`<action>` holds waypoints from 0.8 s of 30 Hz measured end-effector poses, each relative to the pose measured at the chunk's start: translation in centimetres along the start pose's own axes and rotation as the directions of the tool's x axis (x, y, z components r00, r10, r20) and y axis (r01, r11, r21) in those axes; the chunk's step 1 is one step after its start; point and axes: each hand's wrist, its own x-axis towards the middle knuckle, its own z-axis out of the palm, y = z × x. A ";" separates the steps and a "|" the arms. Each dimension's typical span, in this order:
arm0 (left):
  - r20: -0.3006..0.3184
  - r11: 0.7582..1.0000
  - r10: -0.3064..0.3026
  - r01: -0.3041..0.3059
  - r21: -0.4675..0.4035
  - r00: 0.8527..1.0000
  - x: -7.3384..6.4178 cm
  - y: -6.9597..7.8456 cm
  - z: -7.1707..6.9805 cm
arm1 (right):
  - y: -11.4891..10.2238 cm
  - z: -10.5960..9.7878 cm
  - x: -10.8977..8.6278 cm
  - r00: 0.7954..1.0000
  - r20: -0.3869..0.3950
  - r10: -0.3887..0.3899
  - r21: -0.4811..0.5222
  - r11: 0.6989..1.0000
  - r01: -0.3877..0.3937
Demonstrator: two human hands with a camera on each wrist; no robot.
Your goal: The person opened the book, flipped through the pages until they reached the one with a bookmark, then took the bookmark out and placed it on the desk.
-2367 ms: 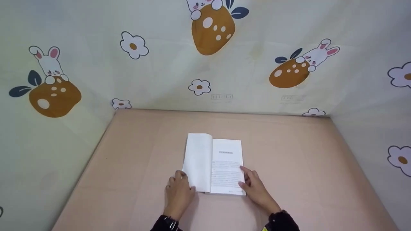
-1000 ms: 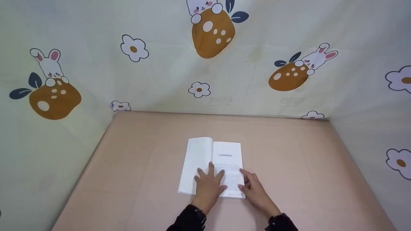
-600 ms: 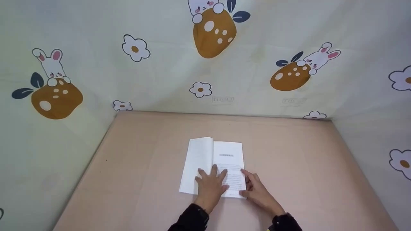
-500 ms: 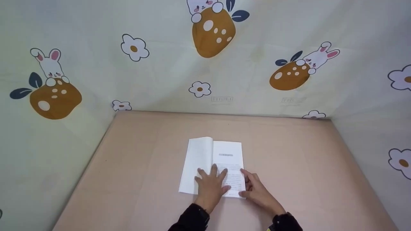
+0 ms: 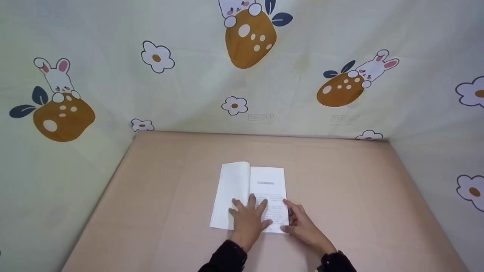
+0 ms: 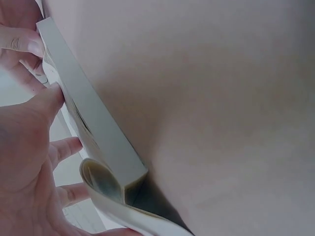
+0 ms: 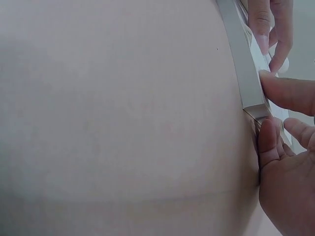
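An open book (image 5: 267, 174) lies on the table, its left page blank and its right page printed. My left hand (image 5: 247, 223) rests across the lower part of the fold with its fingers spread over both pages. At the right edge, my right hand (image 5: 304, 228) pinches the book near the lower corner, thumb on the page and other fingers beside or under the edge. The left wrist view shows the thick block of pages (image 6: 93, 108) from its bottom end, with the left-hand leaves (image 6: 106, 189) curving up at the spine. My left palm hides part of the text.
A light brown sheet covers the table (image 5: 170, 189). Pale cloth walls (image 5: 196, 83) printed with rabbits, fruit and flowers enclose it at the back and both sides. Dark sleeves (image 5: 227, 257) reach in from the front.
My left hand has moved right from the left page's lower corner onto the fold, its fingers now spread. The left page lies wider. My right thumb has slid slightly down the edge.
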 end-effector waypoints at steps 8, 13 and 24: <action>-0.016 1.000 0.013 -0.014 -0.006 1.000 -0.2 -0.2 -0.2 | 0.2 -0.1 0.0 0.999 -0.001 -0.043 -0.002 0.999 0.043; -0.013 0.999 0.015 -0.016 -0.050 1.000 -0.2 -0.2 -0.4 | 0.4 0.0 0.1 0.998 -0.005 -0.063 -0.013 0.998 0.063; 0.023 0.995 0.006 -0.004 -0.098 1.000 0.1 -0.3 -0.4 | 0.6 0.0 0.1 0.995 -0.019 -0.094 -0.041 0.995 0.094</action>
